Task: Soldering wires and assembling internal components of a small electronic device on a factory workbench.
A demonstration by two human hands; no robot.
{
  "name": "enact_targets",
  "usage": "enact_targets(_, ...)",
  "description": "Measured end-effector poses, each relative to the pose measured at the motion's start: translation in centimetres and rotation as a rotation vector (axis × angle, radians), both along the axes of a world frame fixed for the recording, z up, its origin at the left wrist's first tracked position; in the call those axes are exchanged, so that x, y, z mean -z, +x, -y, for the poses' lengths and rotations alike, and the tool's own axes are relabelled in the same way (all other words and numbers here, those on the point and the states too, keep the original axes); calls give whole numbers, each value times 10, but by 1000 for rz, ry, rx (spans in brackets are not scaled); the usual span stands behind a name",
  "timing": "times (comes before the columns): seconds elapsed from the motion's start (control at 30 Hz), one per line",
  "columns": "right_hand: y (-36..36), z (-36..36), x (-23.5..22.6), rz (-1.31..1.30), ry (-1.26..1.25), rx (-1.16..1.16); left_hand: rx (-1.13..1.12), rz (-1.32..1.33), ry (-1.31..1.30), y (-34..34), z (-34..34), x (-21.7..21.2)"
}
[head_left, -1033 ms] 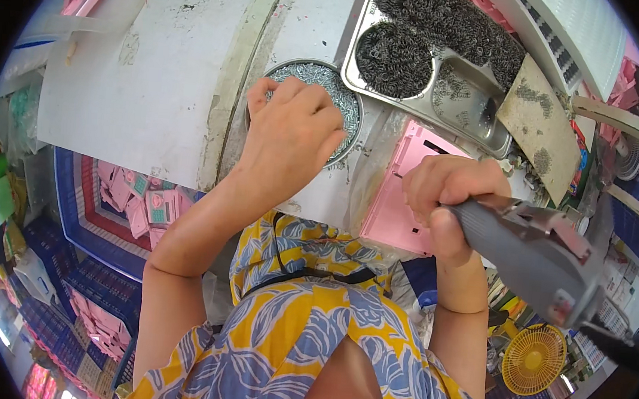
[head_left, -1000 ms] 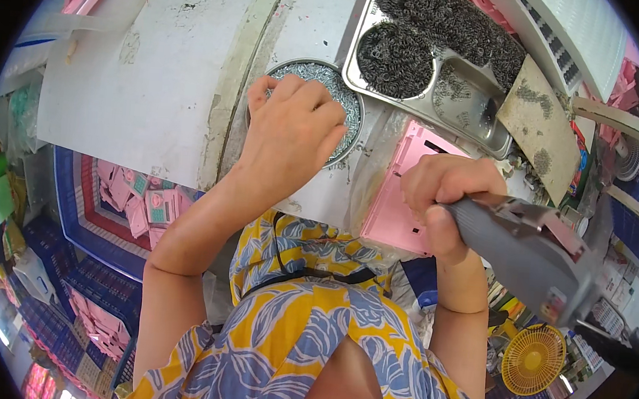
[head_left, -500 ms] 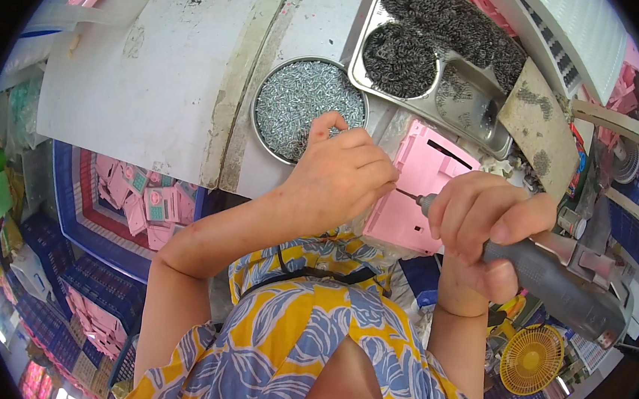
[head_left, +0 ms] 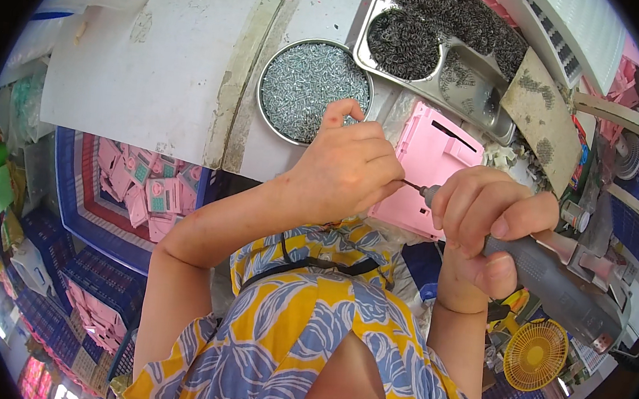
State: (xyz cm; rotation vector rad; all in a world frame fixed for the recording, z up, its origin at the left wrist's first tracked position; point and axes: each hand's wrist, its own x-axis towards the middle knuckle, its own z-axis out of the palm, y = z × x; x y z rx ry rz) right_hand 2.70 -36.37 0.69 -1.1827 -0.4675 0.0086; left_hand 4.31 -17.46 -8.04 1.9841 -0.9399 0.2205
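My right hand (head_left: pixel 482 231) is wrapped round a grey electric screwdriver (head_left: pixel 556 289), which lies slantwise with its thin bit pointing left. At the bit's tip, the fingers of my left hand (head_left: pixel 352 164) are pinched together; whatever they hold is hidden. Behind and between both hands lies a pink plastic housing (head_left: pixel 432 152) with a dark slot, partly covered by them. A round metal dish (head_left: pixel 259 93) full of small silvery screws (head_left: pixel 310 79) stands just beyond my left hand, whose raised index finger overlaps its near edge.
At the back, a steel tray (head_left: pixel 503 130) holds dark, spring-like pieces (head_left: pixel 407 45). Beside it is a stained board (head_left: pixel 533 104). A blue basket (head_left: pixel 99 236) at left contains pink parts (head_left: pixel 162 195). A yellow round grille (head_left: pixel 536 355) sits at lower right.
The dish, tray and housing appear slightly higher in the picture. Both hands keep nearly the same pose, with the bit still at my left fingertips.
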Motion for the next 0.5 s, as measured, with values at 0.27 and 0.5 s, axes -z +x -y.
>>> enact_targets(0.27,-44,-2,24,-99,-10,-46,153,-50,230,-15,-12,-1)
enact_targets(0.5,-48,-14,44,111,-110,-90,126,-3,297,-18,-11,5)
